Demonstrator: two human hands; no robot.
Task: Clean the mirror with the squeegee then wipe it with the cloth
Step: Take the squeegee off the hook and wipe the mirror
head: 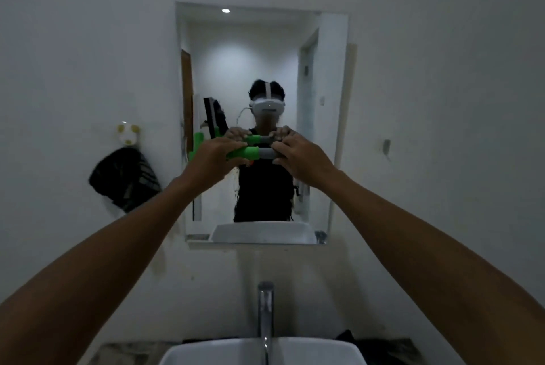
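Note:
A rectangular mirror [259,49] hangs on the white wall above the sink. I hold a squeegee [250,153] with a green and grey handle level in front of its lower middle. My left hand [213,159] grips the green part, and my right hand [298,155] grips the grey end. The squeegee's head points left, by the mirror's left edge, and its dark blade shows in the reflection. A dark cloth [125,179] hangs from a wall hook left of the mirror.
A white basin [206,354] sits below with a chrome tap [265,311] rising at its back. A stone counter [118,354] runs either side, with a dark object at its right. A small fitting [386,146] sticks out of the wall right of the mirror.

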